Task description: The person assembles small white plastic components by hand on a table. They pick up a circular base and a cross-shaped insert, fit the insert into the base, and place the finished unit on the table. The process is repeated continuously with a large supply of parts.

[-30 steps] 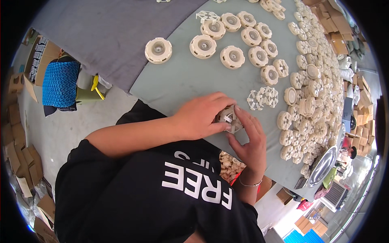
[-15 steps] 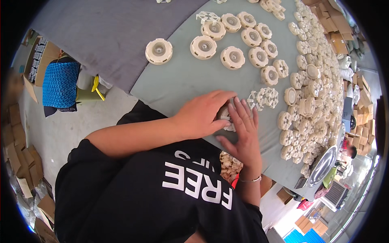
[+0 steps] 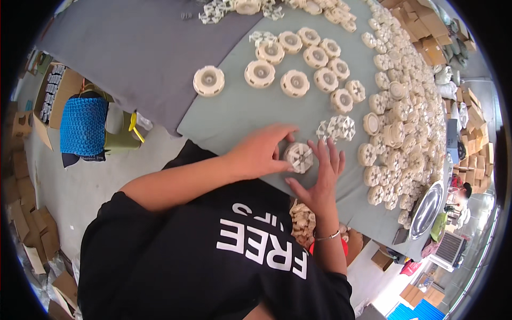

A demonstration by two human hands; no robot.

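A round cream plastic part (image 3: 298,158) with a spoked white top lies on the table between my hands, near the table's front edge. On its left side my left hand (image 3: 265,152) is open, thumb and fingers spread around it, the thumb close to its rim. To its right my right hand (image 3: 320,176) is also open, fingers apart and pointing away from me. Just beyond the right fingertips lie loose white spoked pieces (image 3: 341,128). Farther off stand several round cream parts with ring-shaped hollow tops (image 3: 295,83).
A big heap of cream round parts (image 3: 397,128) covers the table's right side. A shiny metal dish (image 3: 427,210) sits at the right edge. At left are a chair with a blue knitted cover (image 3: 82,128) and a carton (image 3: 56,98). Below the table are more cream parts (image 3: 303,220).
Both hands have drawn apart from the round part they covered, and its spoked top now shows. The view has shifted slightly, bringing more white pieces in at the top.
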